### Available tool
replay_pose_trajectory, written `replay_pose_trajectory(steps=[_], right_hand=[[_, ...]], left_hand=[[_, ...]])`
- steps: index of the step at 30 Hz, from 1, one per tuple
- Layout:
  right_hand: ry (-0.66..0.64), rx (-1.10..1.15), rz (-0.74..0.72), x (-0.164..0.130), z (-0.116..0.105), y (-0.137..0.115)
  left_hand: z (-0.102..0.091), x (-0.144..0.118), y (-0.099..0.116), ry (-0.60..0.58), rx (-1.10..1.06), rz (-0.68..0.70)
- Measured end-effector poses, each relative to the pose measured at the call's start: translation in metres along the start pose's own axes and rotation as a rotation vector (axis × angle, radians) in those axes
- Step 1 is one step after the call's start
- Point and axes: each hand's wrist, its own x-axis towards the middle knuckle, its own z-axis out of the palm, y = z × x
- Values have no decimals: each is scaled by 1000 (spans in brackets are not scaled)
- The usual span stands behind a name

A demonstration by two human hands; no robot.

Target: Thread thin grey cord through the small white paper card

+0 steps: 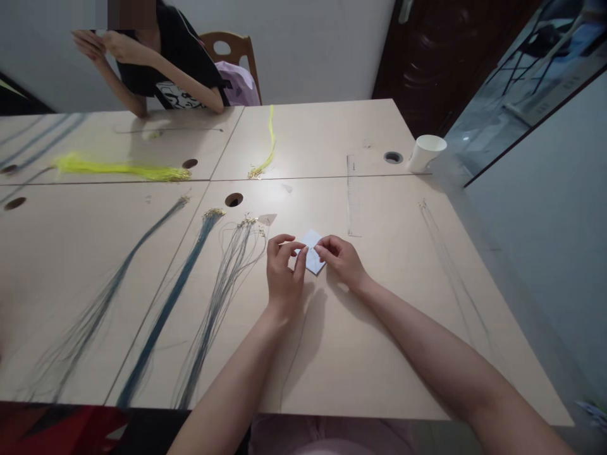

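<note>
We sit at a pale wooden table point(389, 328) made of joined panels with round cable holes, a white wall and a dark door behind it. Near the middle, our left hand point(283, 270) and right hand point(342, 259) meet over a small white paper card point(313, 253) that lies on the tabletop; both pinch it between thumb and fingertips, left hand at its left edge, right hand at its right edge. Just left of the hands, bundles of thin blue-grey cords point(222, 284) with gold clasps fan toward the near edge. Farther left lies a bunch of neon yellow cords point(118, 168), another yellow strand point(268, 145) at the far middle. A clear ruler point(353, 196) and a white paper cup point(425, 152) sit to the right. Across the table, another person point(165, 63) leans on their elbows.
</note>
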Motion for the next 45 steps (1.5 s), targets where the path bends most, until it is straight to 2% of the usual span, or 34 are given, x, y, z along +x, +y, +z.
replay_pose_trajectory(steps=[10, 21, 26, 28, 31, 35, 38, 42, 45], right_hand=[[-22, 80, 49, 0, 2, -6], [-20, 106, 65, -2, 3, -14], [-2, 29, -4, -3, 4, -9], [5, -36, -52, -3, 3, -6], [-1, -133, -112, -2, 1, -4], [-21, -205, -175, -1, -3, -7], [-46, -205, -188, 0, -5, -10], [-76, -168, -162, 0, -6, -9], [-75, -119, -123, 1, -6, -4]], left_hand=[[5, -2, -8, 0, 178, 192], [5, -2, -6, -9, 309, 248], [7, -2, -6, -11, 299, 251], [7, -2, -5, -28, 230, 209], [6, -1, -3, -72, 80, 65], [2, 2, -7, -197, -132, -181], [1, 5, -15, -286, -316, -305], [1, 6, -23, -339, -451, -391], [1, 7, -24, -297, -393, -391]])
